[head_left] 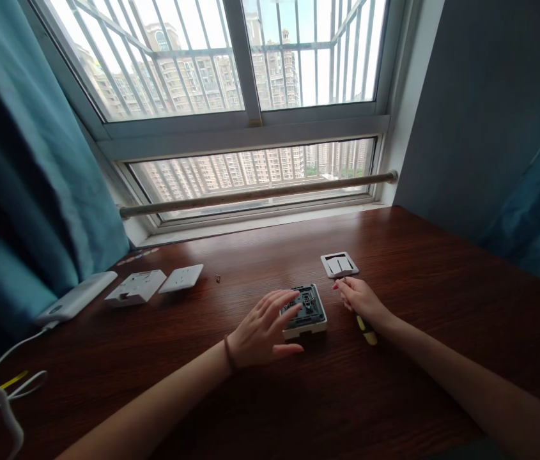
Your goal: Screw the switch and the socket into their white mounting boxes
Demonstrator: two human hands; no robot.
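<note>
My left hand [262, 329] is spread with the fingers apart, over the left side of a square switch base [315, 313] with a dark inside and a white rim. Part of the base is hidden behind the fingers; I cannot tell whether they touch it. To the right, my right hand [360, 298] is closed around the shaft of what looks like a screwdriver, its yellow and black handle [367, 330] showing below the palm. Just beyond these fingertips lies a white switch cover [339, 264] with rocker panels inside its frame.
On the dark wooden table [260, 409], a white socket plate [182, 278], a white box [136, 287] and a white power strip-like block [78, 298] stand at left. Small screws [218, 278] lie near the plate. A white cable [6, 409] curls at lower left. Behind is a barred window.
</note>
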